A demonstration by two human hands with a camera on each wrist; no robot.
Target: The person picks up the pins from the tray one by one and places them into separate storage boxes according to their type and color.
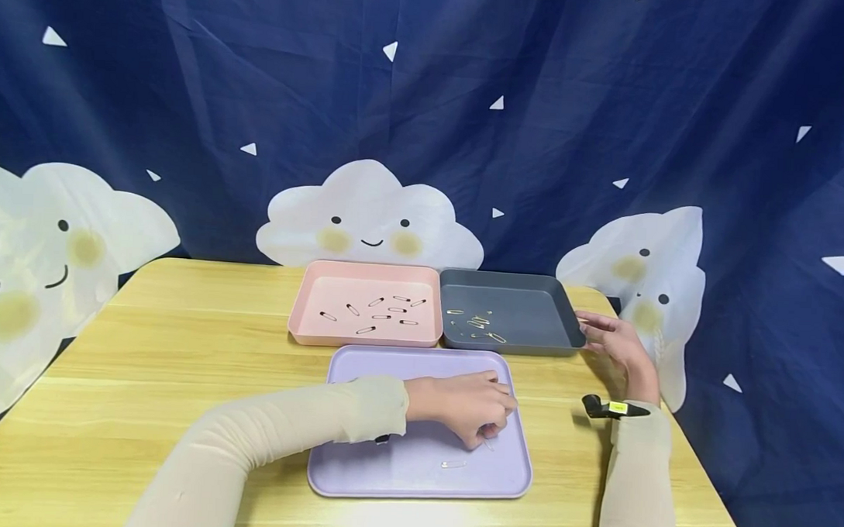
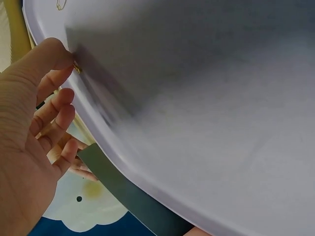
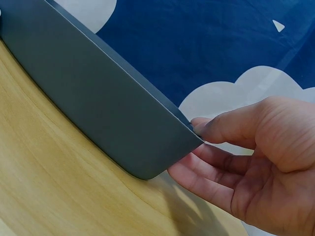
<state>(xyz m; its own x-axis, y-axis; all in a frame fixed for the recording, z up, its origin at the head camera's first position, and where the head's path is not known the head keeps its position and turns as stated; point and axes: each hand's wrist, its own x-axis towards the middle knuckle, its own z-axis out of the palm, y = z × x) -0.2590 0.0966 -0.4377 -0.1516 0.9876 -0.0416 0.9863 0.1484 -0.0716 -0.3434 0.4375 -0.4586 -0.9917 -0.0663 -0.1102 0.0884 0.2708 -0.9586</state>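
Observation:
My left hand (image 1: 469,405) reaches over the lilac tray (image 1: 386,479). Between its thumb and forefinger it pinches a small gold safety pin (image 2: 77,68), low against the tray; most of that pin is hidden by the fingertips. Another safety pin (image 1: 453,464) lies on the same tray, nearer the front edge. At the far right, my right hand (image 1: 614,344) grips the side wall of the dark grey tray (image 3: 108,103), thumb over the rim and fingers against the outside. Several gold safety pins (image 1: 479,322) lie in the grey tray's left part.
A pink tray (image 1: 316,291) stands left of the grey one, side by side, with several black-headed safety pins (image 1: 381,317) spread in it. All the trays are on a wooden table (image 1: 203,349). Behind its back edge hangs a dark blue curtain (image 1: 441,101) with cloud faces.

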